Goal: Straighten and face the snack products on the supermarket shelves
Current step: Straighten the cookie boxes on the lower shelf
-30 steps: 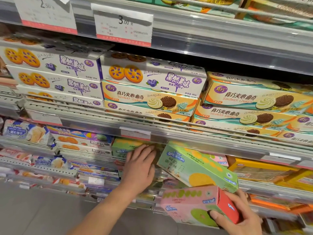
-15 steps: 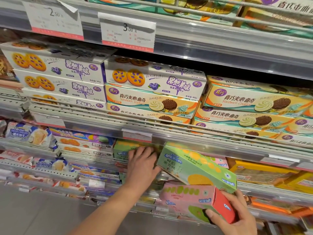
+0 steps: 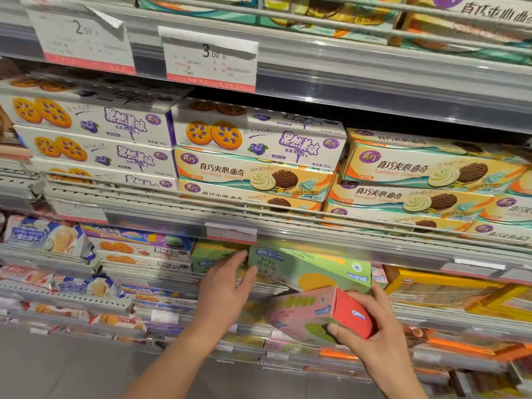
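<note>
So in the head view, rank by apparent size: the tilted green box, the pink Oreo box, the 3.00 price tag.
1. green box
2. pink Oreo box, close to the green one and partly covered by the right hand, so unsure
3. 3.00 price tag

Tilted Oreo box (image 3: 309, 270) above another (image 3: 319, 315), right of shelved box (image 3: 211, 253).

We log the pink box (image 3: 305, 315) and green box (image 3: 311, 269) as printed cardboard, smooth w/ a soft satin sheen; the red end flap (image 3: 352, 313) looks matt. Cookie cartons (image 3: 259, 139) above: same smooth printed card; wafer packs (image 3: 49, 236) at left are glossy crinkled plastic film. Shelf edge strip (image 3: 374, 82) reads as clear glossy plastic over grey metal, wire rail (image 3: 288, 210) as smooth metal, price tags (image 3: 211, 63) as matt paper, one w/ a curled corner.
</note>
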`<state>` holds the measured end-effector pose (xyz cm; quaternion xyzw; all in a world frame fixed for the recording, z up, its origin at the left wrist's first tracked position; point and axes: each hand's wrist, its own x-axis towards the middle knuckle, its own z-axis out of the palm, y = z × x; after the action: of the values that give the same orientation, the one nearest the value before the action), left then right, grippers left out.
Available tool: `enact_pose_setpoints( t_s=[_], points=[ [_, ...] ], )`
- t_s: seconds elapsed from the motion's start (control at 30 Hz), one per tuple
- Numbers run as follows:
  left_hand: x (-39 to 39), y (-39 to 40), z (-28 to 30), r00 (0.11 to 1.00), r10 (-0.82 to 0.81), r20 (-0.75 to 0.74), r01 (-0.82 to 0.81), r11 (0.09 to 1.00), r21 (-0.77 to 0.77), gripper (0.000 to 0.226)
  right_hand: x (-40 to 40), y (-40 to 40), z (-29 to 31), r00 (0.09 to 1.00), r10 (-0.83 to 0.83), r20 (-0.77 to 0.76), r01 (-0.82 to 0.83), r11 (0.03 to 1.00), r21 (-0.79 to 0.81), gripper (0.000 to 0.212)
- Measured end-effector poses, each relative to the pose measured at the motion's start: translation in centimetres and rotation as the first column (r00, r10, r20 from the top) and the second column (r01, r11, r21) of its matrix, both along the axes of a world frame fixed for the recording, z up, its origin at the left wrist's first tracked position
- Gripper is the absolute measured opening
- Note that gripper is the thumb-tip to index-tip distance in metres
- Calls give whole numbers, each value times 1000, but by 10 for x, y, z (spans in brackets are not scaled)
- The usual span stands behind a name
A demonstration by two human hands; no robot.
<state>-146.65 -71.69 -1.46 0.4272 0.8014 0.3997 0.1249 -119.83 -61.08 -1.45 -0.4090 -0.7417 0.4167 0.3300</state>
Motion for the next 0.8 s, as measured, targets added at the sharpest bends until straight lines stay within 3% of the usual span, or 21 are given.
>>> enact_pose_setpoints(
  t_s=[0.07,0.2,0.47,0.8],
  points=[
    [-1,-4,-1,999,50,13,-50,999,15,63,-7,3,2,999,26,21,-25,1000,-9,71],
    [-4,-11,3,993,114,16,-114,993,26,48,-23,4,6,995,68,72,-69,998,3,67],
    [-8,-23,-6,960,279,40,-281,958,55,55,-59,2,14,968,187,165,-198,979,56,56],
    [-2,-25,-16,954,282,105,-292,952,97,60,-55,-3,3,998,66,6,-66,995,73,59]
  ],
)
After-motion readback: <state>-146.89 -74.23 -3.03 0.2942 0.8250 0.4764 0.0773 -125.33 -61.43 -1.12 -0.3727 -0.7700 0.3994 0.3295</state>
